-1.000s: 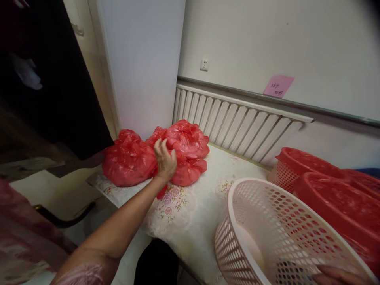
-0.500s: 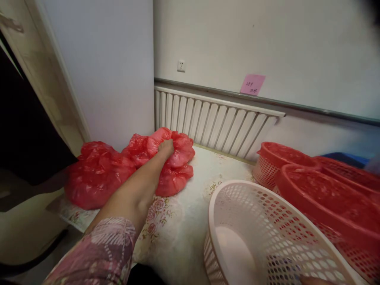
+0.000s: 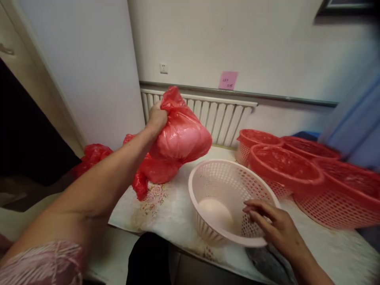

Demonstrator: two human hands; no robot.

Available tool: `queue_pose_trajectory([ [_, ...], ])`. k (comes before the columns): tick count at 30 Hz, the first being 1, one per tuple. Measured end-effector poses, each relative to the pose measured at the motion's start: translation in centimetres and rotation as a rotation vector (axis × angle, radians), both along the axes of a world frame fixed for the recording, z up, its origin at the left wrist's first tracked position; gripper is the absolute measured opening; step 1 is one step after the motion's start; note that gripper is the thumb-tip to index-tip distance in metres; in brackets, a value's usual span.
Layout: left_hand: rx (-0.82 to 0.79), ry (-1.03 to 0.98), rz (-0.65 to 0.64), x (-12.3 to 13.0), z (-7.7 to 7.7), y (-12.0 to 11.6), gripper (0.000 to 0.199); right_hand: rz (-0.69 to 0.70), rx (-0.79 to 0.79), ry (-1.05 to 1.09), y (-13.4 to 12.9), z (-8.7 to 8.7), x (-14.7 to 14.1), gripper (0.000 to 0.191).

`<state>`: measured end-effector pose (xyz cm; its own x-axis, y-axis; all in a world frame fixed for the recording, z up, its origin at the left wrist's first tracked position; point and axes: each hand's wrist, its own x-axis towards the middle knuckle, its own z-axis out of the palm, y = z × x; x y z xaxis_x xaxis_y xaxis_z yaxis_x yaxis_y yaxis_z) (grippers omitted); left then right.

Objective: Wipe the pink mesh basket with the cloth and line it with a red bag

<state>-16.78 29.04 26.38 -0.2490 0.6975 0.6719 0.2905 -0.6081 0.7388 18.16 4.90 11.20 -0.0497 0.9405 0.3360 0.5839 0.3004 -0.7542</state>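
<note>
My left hand (image 3: 158,114) is closed round the gathered neck of a red plastic bag (image 3: 185,136). The bag hangs bulging and tilted, with a pale, rounded content dimly visible through it; what it is I cannot tell. Below and behind it, more red bags (image 3: 157,171) lie on the table. An oval white plastic basket (image 3: 204,221) with holed sides stands right of the bags, its visible floor bare. Over the basket's right rim reaches my right hand (image 3: 271,221), fingers loosely stretched and apart, holding nothing that I can see.
Several red-lined baskets (image 3: 285,164) crowd the right side of the flowered tablecloth (image 3: 178,209). A radiator (image 3: 219,126) runs along the wall behind. Dark grey cloth or plastic (image 3: 270,263) lies by the front edge. Another red bag (image 3: 96,154) sits at far left.
My left hand has lifted the red bag off the pile, up and toward the basket. My right hand has come further into view over the basket rim. The camera view has shifted.
</note>
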Motion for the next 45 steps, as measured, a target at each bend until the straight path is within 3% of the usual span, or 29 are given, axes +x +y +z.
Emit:
queue_pose_trajectory([
  [5,0.048,0.041,-0.146,6.7,0.6,-6.0,0.020,-0.107,0.122,0.367,-0.1,0.8,0.5,0.038],
  [9,0.132,0.104,-0.144,10.5,0.3,-9.4,0.017,-0.189,0.251,0.441,-0.5,2.5,1.3,0.059],
  [16,0.302,0.108,-0.167,13.9,1.4,-13.3,0.013,-0.016,0.237,0.384,0.1,4.5,1.6,0.090],
  [20,0.317,0.123,-0.190,15.6,1.1,-14.9,0.019,0.027,0.207,0.353,0.4,5.3,1.5,0.098],
  [25,0.220,0.162,-0.173,16.8,-1.5,-15.7,0.023,-0.022,0.176,0.247,-0.2,5.0,2.5,0.095],
  [30,0.189,0.211,-0.181,17.8,-5.6,-15.4,0.026,-0.071,0.122,0.143,-0.1,2.5,3.9,0.082],
  [35,0.181,0.439,-0.090,18.6,-9.4,-14.8,0.030,-0.055,0.177,-0.114,0.7,0.8,4.7,0.066],
  [39,0.147,0.645,-0.070,18.3,-11.2,-14.6,0.031,0.039,0.130,-0.370,0.4,1.9,4.1,0.052],
  [42,0.108,0.728,-0.042,17.7,-11.6,-14.6,0.030,0.126,0.088,-0.453,0.0,3.3,3.7,0.037],
  [45,0.084,0.806,0.014,17.1,-11.6,-14.6,0.028,0.111,0.100,-0.550,-0.7,4.6,3.4,0.038],
])
